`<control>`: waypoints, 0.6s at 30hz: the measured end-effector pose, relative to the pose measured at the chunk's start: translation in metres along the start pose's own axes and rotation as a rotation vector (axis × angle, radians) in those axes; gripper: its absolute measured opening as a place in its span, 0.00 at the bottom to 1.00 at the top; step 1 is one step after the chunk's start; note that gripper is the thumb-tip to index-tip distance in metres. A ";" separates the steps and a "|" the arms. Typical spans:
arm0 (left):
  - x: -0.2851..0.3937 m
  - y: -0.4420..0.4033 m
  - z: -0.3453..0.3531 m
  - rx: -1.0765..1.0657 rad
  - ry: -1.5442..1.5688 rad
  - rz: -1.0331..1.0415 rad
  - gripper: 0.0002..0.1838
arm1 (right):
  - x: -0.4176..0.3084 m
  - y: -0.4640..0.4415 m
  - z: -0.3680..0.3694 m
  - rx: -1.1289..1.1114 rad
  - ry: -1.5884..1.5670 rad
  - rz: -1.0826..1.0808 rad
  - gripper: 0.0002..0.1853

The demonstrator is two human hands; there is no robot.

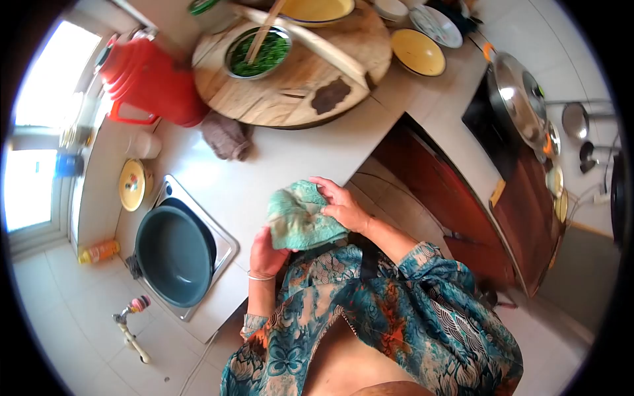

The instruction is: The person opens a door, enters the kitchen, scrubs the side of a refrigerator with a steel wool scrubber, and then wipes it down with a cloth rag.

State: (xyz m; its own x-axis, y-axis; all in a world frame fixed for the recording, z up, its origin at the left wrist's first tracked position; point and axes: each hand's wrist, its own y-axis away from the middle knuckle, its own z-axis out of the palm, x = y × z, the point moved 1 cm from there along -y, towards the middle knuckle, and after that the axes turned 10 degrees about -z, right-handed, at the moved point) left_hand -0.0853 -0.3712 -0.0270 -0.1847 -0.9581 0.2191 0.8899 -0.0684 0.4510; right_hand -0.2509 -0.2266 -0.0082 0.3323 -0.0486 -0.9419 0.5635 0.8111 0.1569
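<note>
A crumpled light-green cloth (300, 214) is held between both hands, in front of my body near the counter's edge. My left hand (265, 254), with a bangle at the wrist, is closed on its lower left side, and some of the fingers are hidden behind the cloth. On the upper right side, my right hand (343, 206) grips the cloth, its thumb lying over the front.
To the left, a dark basin (173, 254) sits in the sink (228, 247). A round wooden board (290, 99) carries a bowl of chopped greens (267, 56) with chopsticks. Beside it are a red thermos (155, 82) and brown rag (226, 135). A lidded pan (518, 99) stands right.
</note>
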 end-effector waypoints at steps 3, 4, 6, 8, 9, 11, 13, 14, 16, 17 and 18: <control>-0.037 -0.024 -0.010 0.077 0.107 0.079 0.36 | -0.036 0.030 -0.005 0.043 -0.079 -0.070 0.38; -0.057 -0.037 0.000 -0.068 0.210 0.107 0.34 | -0.029 0.041 -0.015 0.076 -0.019 -0.114 0.37; -0.081 -0.065 0.027 -0.092 0.016 0.022 0.33 | -0.015 0.057 -0.038 0.136 0.106 -0.212 0.37; -0.108 -0.086 0.055 -0.239 0.047 -0.116 0.31 | -0.015 0.089 -0.057 0.237 0.180 -0.259 0.37; -0.115 -0.093 0.070 -0.208 0.090 -0.192 0.28 | -0.013 0.101 -0.067 0.280 0.219 -0.292 0.37; -0.137 -0.099 0.091 -0.148 0.070 -0.278 0.25 | -0.018 0.129 -0.087 0.352 0.228 -0.326 0.37; -0.160 -0.105 0.104 -0.173 0.098 -0.347 0.24 | -0.029 0.157 -0.106 0.424 0.205 -0.341 0.37; -0.170 -0.109 0.109 -0.189 0.108 -0.387 0.24 | -0.025 0.168 -0.117 0.476 0.229 -0.356 0.38; -0.187 -0.124 0.111 -0.145 0.021 -0.446 0.25 | -0.031 0.193 -0.131 0.556 0.209 -0.355 0.38; -0.195 -0.132 0.109 -0.119 -0.022 -0.475 0.25 | -0.035 0.206 -0.138 0.595 0.195 -0.351 0.38; -0.201 -0.143 0.101 -0.109 -0.090 -0.472 0.26 | -0.035 0.218 -0.145 0.648 0.200 -0.365 0.37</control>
State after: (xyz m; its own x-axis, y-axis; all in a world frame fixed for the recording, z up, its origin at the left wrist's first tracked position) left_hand -0.2170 -0.1404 -0.0484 -0.6095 -0.7878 0.0886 0.7377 -0.5227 0.4272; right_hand -0.2492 0.0363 0.0160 -0.0681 -0.0907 -0.9936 0.9622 0.2572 -0.0894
